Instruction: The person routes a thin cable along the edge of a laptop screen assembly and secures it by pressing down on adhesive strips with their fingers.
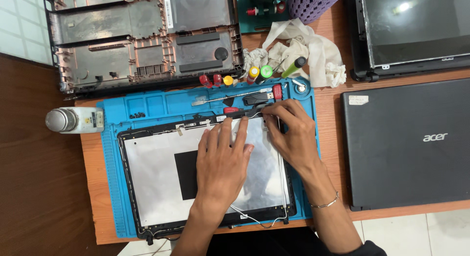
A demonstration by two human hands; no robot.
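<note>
A wooden bench (342, 50) carries a blue silicone repair mat (110, 187), with white floor tiles at the near edge. On the mat lies an opened black laptop lid shell lined with silvery foil (152, 177), a black square patch at its middle. The left hand (223, 165) lies flat on the foil, its fingers released and spread, pressing down near the shell's far edge. The right hand (293, 133), a thin bracelet on its wrist, pinches a black strip along the far edge of the shell (245, 114) with curled fingers. Just beyond, in the mat's tray, lie small screwdrivers with red, yellow and green caps (254, 72). A crumpled white cloth (313, 53) lies far right of them. A closed black laptop (406, 143) sits right, a stripped grey laptop base (147, 38) far left.
</note>
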